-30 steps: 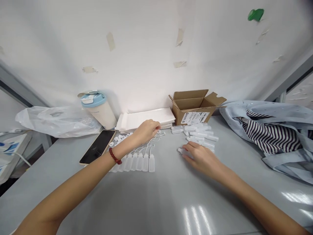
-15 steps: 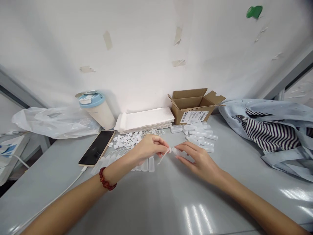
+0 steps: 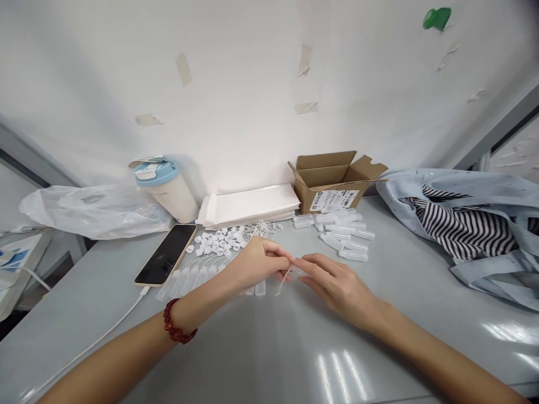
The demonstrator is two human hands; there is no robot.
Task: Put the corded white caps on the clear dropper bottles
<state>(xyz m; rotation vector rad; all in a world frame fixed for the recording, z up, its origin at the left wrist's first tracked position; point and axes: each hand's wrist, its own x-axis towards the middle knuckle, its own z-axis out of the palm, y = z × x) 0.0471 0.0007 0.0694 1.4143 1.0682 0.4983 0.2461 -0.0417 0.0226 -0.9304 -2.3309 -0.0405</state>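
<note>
My left hand [image 3: 263,261], wearing a red bead bracelet [image 3: 177,322], pinches a thin white cord [image 3: 283,281] that hangs below its fingertips. Against it, my right hand [image 3: 337,283] grips a small translucent plastic bottle [image 3: 297,272], mostly hidden by the fingers. The fingertips of both hands meet over the joint. Under and beside my left forearm lies a row of similar bottles with cords [image 3: 189,280]. Behind that hand are a heap of white caps [image 3: 217,242] and a tangle of white cords [image 3: 261,229]. Loose translucent bottles [image 3: 345,231] lie beyond my right hand.
An open cardboard box [image 3: 334,191] and a stack of white envelopes [image 3: 252,205] stand along the wall. At left are a phone [image 3: 166,255] with its cable, a cup [image 3: 168,191] and a plastic bag [image 3: 96,210]. A light blue cloth bag [image 3: 467,224] lies at right.
My hands have come together, and my right fingers now reach over to the left fingertips. The bottle is more covered than before.
</note>
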